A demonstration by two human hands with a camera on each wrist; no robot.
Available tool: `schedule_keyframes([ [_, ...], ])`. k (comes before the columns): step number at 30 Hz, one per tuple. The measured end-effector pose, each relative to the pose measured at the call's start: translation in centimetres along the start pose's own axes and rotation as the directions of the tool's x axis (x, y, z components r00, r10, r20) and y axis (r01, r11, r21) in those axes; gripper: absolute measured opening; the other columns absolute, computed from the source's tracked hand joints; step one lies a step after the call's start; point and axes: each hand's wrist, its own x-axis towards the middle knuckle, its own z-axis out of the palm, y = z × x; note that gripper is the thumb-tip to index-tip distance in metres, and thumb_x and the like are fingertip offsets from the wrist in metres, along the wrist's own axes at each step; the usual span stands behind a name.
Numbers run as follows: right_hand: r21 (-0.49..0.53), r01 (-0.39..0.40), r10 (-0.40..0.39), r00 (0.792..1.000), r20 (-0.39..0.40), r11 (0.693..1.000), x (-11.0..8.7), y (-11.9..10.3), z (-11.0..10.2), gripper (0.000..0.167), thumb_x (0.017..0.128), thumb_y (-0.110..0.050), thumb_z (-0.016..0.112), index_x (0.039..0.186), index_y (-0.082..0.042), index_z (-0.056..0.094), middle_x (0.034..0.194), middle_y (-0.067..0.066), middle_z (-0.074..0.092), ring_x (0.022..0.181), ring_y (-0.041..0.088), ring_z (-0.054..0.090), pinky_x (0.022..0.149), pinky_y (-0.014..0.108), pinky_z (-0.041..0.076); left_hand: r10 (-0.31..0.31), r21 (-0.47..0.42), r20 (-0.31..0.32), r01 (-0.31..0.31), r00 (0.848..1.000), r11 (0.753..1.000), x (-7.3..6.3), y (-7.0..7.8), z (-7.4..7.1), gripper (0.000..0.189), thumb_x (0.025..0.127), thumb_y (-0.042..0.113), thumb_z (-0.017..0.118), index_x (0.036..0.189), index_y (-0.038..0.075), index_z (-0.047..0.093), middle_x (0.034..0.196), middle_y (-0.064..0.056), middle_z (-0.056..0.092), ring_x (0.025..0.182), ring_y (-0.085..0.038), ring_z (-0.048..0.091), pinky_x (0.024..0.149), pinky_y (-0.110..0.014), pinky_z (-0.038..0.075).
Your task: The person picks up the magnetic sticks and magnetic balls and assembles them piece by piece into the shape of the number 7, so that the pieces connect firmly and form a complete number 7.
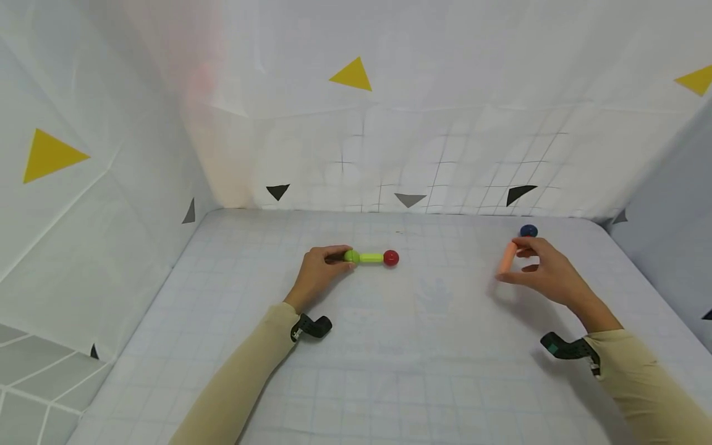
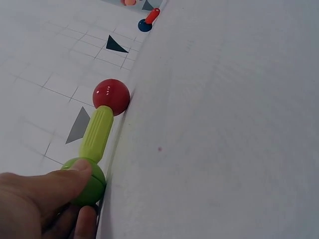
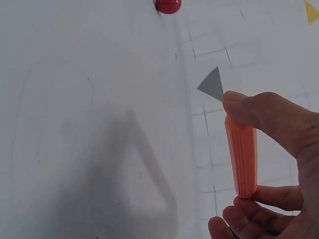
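My left hand [image 1: 318, 272] pinches a green ball [image 2: 92, 186] between thumb and fingers. A yellow-green ribbed rod [image 1: 371, 258] joins that ball to a red ball [image 1: 391, 258], and the three lie in a line along the white surface. On the right, my right hand [image 1: 547, 272] holds an orange ribbed rod [image 3: 242, 159] by its two ends, thumb at one end and index finger at the other. The rod's shadow falls on the surface beneath it. Just beyond the right fingers sits a dark blue ball [image 1: 528, 230], partly overlapped by them in the head view.
The white sheet-covered table [image 1: 389, 383] carries faint grid lines. A white back wall [image 1: 473, 123] with black, grey and yellow triangles rises behind it, and side walls stand left and right. Each wrist wears a dark strap mount [image 1: 314, 326].
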Motion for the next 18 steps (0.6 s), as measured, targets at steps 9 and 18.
schedule_keyframes([
  [9, 0.047, 0.073, -0.073, 0.997, -0.011, 0.996, 0.1, -2.1, 1.0, 0.094, 0.085, -0.034, 0.09, 0.151, 0.009, 0.039, 0.142, 0.028, 0.046, 0.125, 0.048, 0.048, 0.096, 0.065, 0.049, -0.001, -0.021, -0.004, 0.001, 1.0, 1.0, -0.1, -0.2, -0.1, 0.038, 0.09, 0.014, 0.084, 0.127, 0.014, 0.076, 0.118, 0.003, 0.073, 0.11, -0.012, 0.067, 0.1, -0.032, 0.052],
  [18, 0.051, 0.12, -0.121, 0.993, -0.001, 0.991, 0.1, -3.3, 2.2, 0.089, 0.085, -0.035, 0.09, 0.15, 0.004, 0.043, 0.143, 0.023, 0.049, 0.124, 0.044, 0.052, 0.094, 0.062, 0.053, 0.005, -0.001, -0.004, -0.005, 1.0, 1.0, -0.1, -0.1, 0.0, 0.038, 0.09, 0.016, 0.085, 0.127, 0.014, 0.076, 0.118, 0.003, 0.073, 0.109, -0.012, 0.067, 0.1, -0.032, 0.052],
])
